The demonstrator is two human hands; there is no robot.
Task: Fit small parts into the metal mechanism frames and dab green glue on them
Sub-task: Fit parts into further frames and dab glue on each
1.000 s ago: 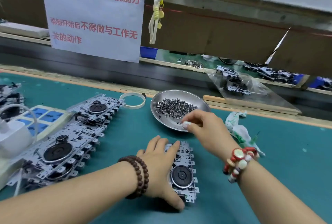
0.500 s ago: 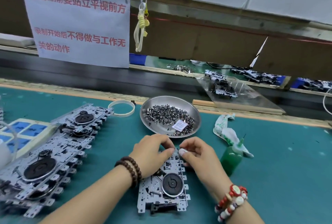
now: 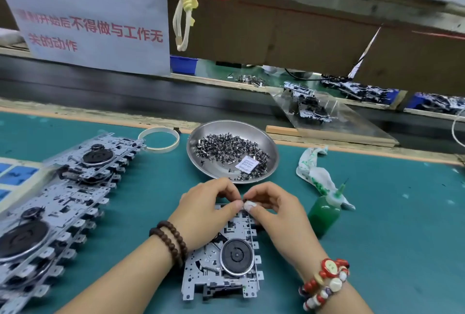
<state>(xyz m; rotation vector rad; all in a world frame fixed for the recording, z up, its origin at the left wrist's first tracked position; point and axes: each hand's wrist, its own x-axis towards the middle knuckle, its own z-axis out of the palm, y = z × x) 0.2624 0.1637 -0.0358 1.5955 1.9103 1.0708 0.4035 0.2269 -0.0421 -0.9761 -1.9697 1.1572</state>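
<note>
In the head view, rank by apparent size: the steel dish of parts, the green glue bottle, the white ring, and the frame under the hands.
Largest to smallest as they look:
1. Steel dish and metal frame: alike, and the frame sits nearer, so unranked.
2. Green glue bottle.
3. White ring, though it lies farther back.

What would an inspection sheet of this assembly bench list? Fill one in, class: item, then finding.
Surface: teal mat, wooden strip along its far edge.
Job's things: metal frame under both hands; steel dish of small parts beyond it; green glue bottle upright to its right; stacked frames at left.
Clutter: glue-stained rag, white ring.
Grippers: left hand and right hand meet with fingers curled at the frame's far end; what they pinch cannot be made out.
Cables: white one at right edge.
Surroundings: paper notice, hanging loop, neighbouring bench.
</note>
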